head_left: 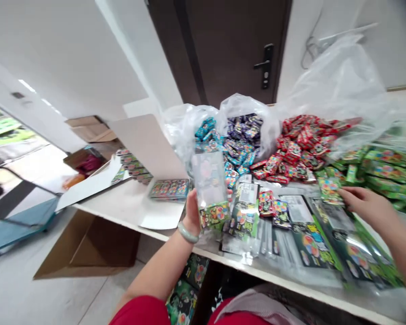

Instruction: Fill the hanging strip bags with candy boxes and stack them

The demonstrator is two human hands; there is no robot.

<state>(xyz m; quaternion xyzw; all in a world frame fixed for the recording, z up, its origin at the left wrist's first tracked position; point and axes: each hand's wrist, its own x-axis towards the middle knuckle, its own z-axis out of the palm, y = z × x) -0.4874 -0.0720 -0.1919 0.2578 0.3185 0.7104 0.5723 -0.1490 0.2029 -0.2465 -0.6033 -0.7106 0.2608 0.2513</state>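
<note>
My left hand (191, 212) is wrapped round a clear plastic pouch (209, 178), held upright above the table's front edge. A green packet (214, 214) shows at the pouch's lower end; whether it lies inside cannot be made out. On the right, my right hand (362, 203) pinches a small green candy packet (330, 188) by its edge, beside the green heap. Below the hands lie printed flat pouches (316, 246) in overlapping stacks. A single red packet (266, 203) and a purple packet (282, 214) rest on them.
Along the back are heaps of red packets (299, 144), purple packets (245, 128) and green packets (392, 169), partly in clear bags. An open white display box (164, 216) holds printed packs at the left. A cardboard box (88, 243) and a blue trolley (20, 221) stand on the floor.
</note>
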